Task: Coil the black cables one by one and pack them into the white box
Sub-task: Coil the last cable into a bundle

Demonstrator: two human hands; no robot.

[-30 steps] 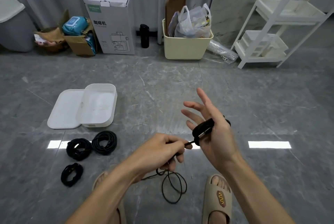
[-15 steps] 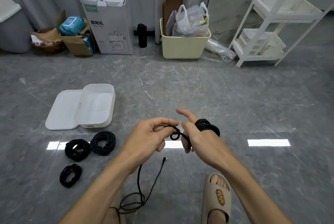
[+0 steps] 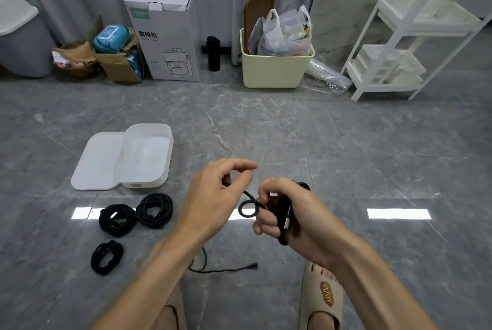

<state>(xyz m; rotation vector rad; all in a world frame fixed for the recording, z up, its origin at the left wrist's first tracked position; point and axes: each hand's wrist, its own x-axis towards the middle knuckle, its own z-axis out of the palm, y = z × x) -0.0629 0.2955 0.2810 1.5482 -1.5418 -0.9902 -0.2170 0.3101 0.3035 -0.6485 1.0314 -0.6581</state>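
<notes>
My right hand (image 3: 286, 212) has a black cable (image 3: 249, 208) wound around its fingers and curls on the coil. My left hand (image 3: 215, 196) pinches the cable's free strand just left of it, with a small loop hanging between the hands. The loose tail (image 3: 226, 270) trails on the floor below my left forearm. Three coiled black cables lie on the floor at the left: two side by side (image 3: 117, 219) (image 3: 155, 210) and one nearer me (image 3: 106, 256). The open white box (image 3: 166, 154) sits behind them, its lid (image 3: 98, 164) flat on its left.
Along the back wall stand a grey bin (image 3: 21, 42), a cardboard box with bags (image 3: 117, 63), a tall white carton (image 3: 167, 34), a black bottle (image 3: 213, 53), a cream tub (image 3: 275, 68) and a white shelf rack (image 3: 399, 44). My sandalled foot (image 3: 323, 300) is at the bottom right.
My left hand has carried the strand round my right hand's fingers, adding a turn. The loose tail on the floor has grown shorter. The view has shifted slightly.
</notes>
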